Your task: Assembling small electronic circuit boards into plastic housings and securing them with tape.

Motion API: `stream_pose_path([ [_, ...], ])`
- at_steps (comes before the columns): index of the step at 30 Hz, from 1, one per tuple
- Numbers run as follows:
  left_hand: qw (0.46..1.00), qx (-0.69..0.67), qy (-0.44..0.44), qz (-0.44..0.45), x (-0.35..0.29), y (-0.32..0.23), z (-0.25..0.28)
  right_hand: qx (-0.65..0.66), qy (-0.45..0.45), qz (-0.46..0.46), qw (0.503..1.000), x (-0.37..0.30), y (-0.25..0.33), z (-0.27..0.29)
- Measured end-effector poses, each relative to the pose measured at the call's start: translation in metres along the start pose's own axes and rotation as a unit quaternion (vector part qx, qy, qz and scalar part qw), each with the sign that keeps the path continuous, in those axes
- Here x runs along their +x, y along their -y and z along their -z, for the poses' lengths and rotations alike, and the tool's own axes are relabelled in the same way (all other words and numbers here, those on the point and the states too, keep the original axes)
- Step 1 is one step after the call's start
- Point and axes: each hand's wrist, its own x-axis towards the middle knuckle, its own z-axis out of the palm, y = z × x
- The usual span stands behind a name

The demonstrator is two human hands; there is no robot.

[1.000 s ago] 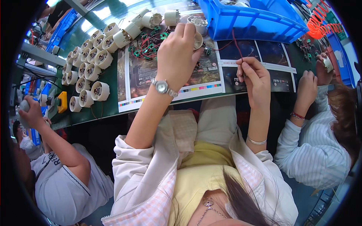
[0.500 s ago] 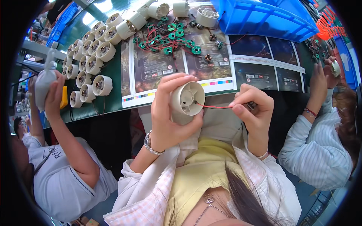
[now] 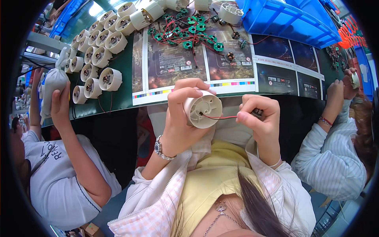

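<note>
My left hand [image 3: 182, 118] is wrapped round a white round plastic housing [image 3: 209, 110], its inner face with ribs and a small central hole turned toward me. A thin pair of red and black wires [image 3: 222, 117] comes out near the middle of that face and runs rightward. Thumb and forefinger of my right hand [image 3: 262, 120] pinch the wires a short way from the housing. Tucked in the curled fingers of the same hand is a small dark metal part [image 3: 257, 113], perhaps a motor, partly hidden. Both hands are above my lap, in front of the table edge.
Several white housings with metal parts inside [image 3: 110, 79] stand at the table's left. Green circuit boards with red wires [image 3: 191, 33] lie heaped on printed sheets [image 3: 173, 63]. Behind is a blue crate [image 3: 288, 19]. Co-workers sit left [image 3: 75, 170] and right [image 3: 331, 154], their hands holding parts.
The housing has turned in my left hand and moved slightly right. The wires now bow down a little between the hands. The left co-worker's pale object has shifted slightly.
</note>
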Motion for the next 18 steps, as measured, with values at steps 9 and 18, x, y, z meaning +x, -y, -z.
stream_pose_path([
  [9, 0.998, 0.051, -0.044, -0.012, -0.005, 0.007, -0.010, 0.069, -0.059, -0.037, 0.995, 0.001, -0.003, -0.011],
  [18, 0.983, 0.176, -0.020, -0.046, -0.001, 0.001, -0.007, -0.163, -0.085, 0.147, 0.972, 0.002, -0.004, -0.014],
])
